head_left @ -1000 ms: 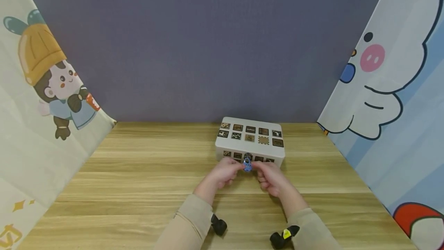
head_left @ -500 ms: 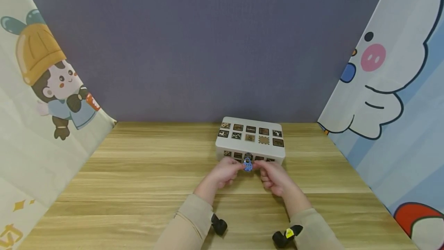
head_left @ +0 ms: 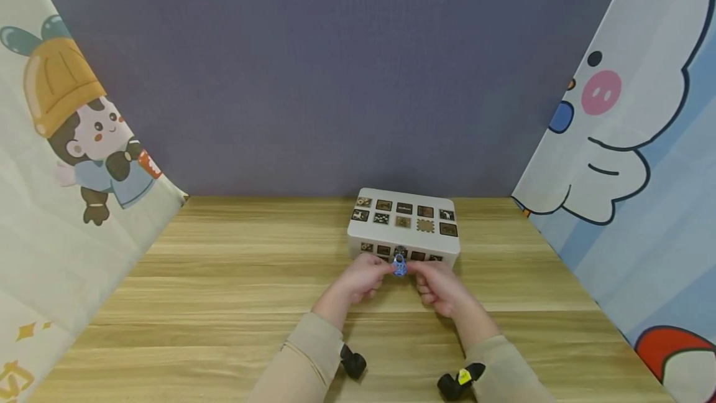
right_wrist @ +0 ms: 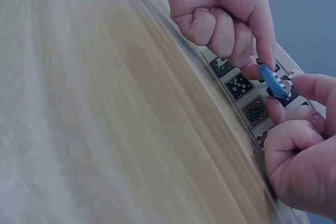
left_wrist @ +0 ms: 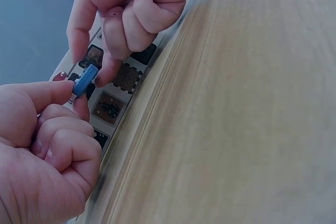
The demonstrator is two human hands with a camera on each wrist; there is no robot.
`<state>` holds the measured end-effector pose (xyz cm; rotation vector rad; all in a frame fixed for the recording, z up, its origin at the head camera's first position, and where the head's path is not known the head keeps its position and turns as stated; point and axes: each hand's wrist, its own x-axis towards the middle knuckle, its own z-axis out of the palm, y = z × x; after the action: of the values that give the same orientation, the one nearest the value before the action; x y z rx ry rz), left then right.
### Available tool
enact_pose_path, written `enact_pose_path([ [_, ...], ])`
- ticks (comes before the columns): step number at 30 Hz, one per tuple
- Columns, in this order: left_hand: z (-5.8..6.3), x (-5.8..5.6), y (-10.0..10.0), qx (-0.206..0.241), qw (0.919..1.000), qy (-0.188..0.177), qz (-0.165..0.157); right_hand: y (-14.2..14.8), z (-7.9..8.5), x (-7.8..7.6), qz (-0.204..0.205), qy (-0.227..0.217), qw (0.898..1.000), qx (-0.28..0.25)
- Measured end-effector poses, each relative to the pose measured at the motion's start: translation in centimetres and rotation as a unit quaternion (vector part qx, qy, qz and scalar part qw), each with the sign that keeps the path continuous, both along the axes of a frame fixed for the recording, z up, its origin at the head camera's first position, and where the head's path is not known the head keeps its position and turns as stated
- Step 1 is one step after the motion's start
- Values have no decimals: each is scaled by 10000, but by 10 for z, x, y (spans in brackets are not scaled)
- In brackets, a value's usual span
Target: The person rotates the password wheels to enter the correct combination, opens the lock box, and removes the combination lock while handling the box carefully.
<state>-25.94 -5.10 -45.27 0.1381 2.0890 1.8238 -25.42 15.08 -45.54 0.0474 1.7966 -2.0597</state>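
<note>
Well, blue padlock (head_left: 399, 267) between left fingers (left_wrist: 55, 92); small print (head_left: 404, 209) on box (head_left: 404, 237) illegible

Both forearms are covered by beige long sleeves: the left sleeve (head_left: 307, 353) has a wide cuff bounded by a narrow seam line, and the right sleeve (head_left: 500, 359) is of matching colour. A compact black left wrist camera (head_left: 353, 363) with a rounded body is mounted at the inner edge; the corresponding black right wrist camera (head_left: 450, 385) carries a bright yellow label (head_left: 463, 377).
</note>
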Motion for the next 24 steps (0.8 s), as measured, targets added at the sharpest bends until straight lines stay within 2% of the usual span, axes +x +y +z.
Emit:
enact_pose_path([
  [9, 1, 1, 0, 63, 9999, -14, -104, -4, -4, 2, 224, 348, 9989, 199],
  [24, 1, 1, 0, 116, 9999, -12, -22, -10, -3, 2, 96, 278, 9994, 169],
])
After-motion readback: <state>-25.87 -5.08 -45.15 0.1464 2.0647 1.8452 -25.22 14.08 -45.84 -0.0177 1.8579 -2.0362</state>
